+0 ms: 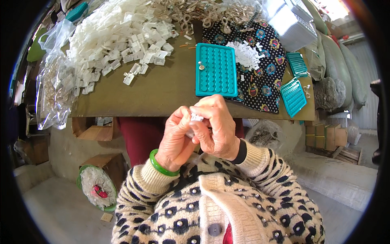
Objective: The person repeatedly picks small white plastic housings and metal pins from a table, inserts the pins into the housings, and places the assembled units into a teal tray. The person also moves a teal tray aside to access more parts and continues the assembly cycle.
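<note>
Just in front of the table edge, both my hands are closed around a small white plastic piece [196, 117]. My left hand [175, 138], with a green bangle at the wrist, grips it from the left. From the right, my right hand [218, 129] pinches it between thumb and fingers. Much of the piece is hidden by the fingers, so its full shape cannot be made out. Beyond the hands lies a teal tray [198, 83] with rows of round hollows; a small round metallic piece [201, 67] sits at its left side.
A large heap of white plastic pieces [122, 44] covers the table's [134, 99] left. White slips [247, 56] lie on a dotted cloth [266, 87]. Two smaller teal trays [293, 97] are at the right. A clear bag [57, 87] hangs over the left edge; tangled metallic pieces [219, 12] lie behind.
</note>
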The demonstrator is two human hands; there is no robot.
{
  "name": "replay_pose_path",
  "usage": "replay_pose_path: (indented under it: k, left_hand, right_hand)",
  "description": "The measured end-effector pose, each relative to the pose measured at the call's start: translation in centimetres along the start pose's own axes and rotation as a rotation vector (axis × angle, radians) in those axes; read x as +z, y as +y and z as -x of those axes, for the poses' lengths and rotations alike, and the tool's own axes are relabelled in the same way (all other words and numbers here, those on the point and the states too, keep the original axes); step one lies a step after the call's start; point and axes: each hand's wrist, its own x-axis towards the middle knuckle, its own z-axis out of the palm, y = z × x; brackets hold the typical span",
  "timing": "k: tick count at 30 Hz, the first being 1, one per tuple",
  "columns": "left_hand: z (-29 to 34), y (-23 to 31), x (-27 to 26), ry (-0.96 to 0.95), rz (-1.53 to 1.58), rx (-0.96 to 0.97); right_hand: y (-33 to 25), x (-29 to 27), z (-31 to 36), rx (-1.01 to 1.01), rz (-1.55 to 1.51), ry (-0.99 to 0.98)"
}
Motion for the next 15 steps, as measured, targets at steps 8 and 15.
replay_pose_path:
  k: [8,15]
  left_hand:
    - [-0.4,1.7,0.1,-0.134,0.018,0.017]
    - [-0.7,1.3,-0.2,-0.116,0.012,-0.017]
  right_hand:
    - [5.4,-7.5,-0.1,0.121,0.539,0.112]
    - [9.6,-9.6,0.3,0.161,0.776,-0.138]
